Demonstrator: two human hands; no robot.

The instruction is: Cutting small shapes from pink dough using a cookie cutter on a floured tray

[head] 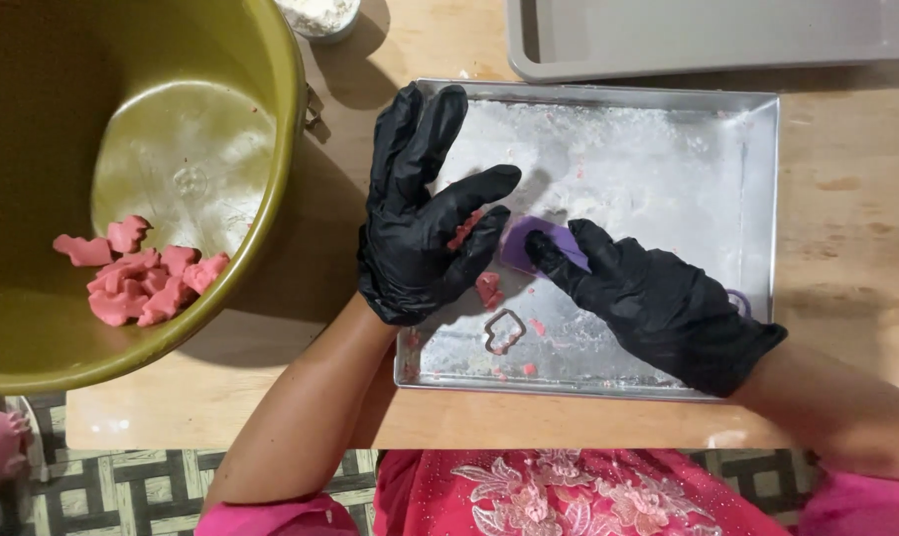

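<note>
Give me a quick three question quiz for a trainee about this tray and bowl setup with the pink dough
1. True or false: the floured rectangular metal tray is full of cut pink dough shapes.
2. Which gloved hand presses the purple plastic scraper on the tray? A) left hand B) right hand C) neither
3. Fill in: the pile of cut pink dough pieces lies inside the large olive-green round ______.

Key
1. False: only scraps and crumbs lie there, plus a small metal cookie cutter.
2. B; the left hand holds a bit of pink dough at its fingers.
3. bowl
</note>
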